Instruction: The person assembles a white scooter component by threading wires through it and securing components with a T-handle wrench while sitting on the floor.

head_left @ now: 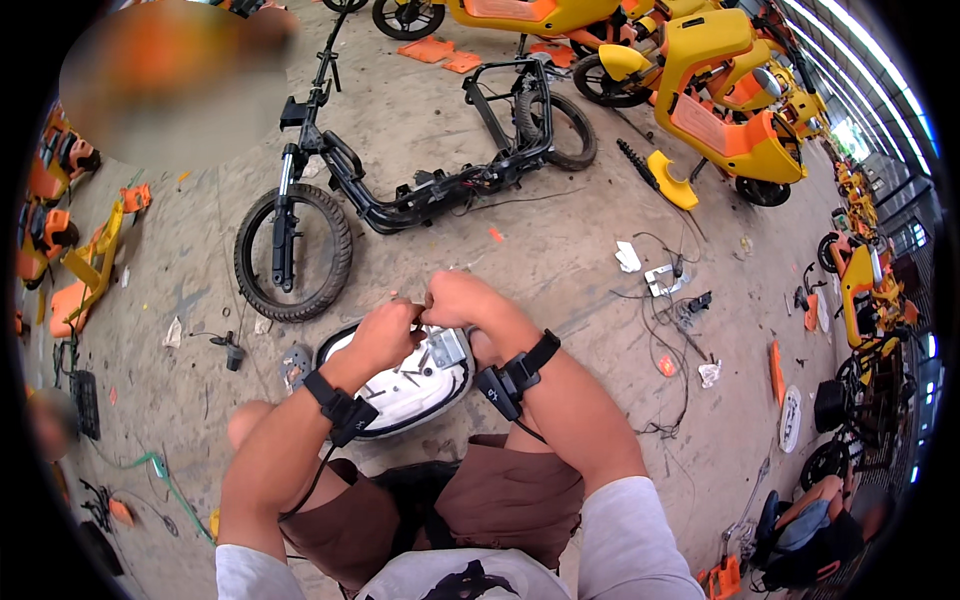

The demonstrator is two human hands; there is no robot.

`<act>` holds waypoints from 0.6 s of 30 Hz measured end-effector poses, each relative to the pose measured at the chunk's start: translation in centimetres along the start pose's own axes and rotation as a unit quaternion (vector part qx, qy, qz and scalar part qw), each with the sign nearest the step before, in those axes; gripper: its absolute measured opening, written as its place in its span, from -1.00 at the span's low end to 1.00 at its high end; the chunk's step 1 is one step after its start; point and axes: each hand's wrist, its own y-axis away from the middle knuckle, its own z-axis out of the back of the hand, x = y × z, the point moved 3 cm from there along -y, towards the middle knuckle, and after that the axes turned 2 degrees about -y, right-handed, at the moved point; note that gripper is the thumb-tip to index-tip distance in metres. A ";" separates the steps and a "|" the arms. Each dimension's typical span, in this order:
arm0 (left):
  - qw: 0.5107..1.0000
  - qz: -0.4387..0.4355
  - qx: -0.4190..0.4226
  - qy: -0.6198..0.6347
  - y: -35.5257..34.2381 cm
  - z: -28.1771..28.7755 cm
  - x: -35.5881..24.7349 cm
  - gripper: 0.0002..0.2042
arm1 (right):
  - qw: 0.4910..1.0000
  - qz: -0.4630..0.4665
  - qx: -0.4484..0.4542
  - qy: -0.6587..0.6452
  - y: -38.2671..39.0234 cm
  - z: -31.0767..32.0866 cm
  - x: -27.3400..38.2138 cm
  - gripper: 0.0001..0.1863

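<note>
My left hand and my right hand meet at the far edge of an oval white piece with a black rim, lying between my knees; it looks like an upturned seat. Both hands have their fingers pinched together, almost touching, on something small and dark that I cannot make out. Just below the right hand a grey metal plate sits on the white surface, among several dark slots or small parts. A grey clog shows at the left of the piece. Both wrists carry black strapped devices.
A stripped black scooter frame stands ahead. Yellow scooters line the back and both sides. A loose yellow panel, cables, a white bracket and orange scraps litter the concrete floor. Another person is low at the bottom right.
</note>
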 end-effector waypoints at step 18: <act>0.999 0.009 -0.047 0.012 -0.2 -0.2 0.0 -0.69 | 0.995 -0.007 0.097 -0.014 0.4 -0.6 0.0 -0.77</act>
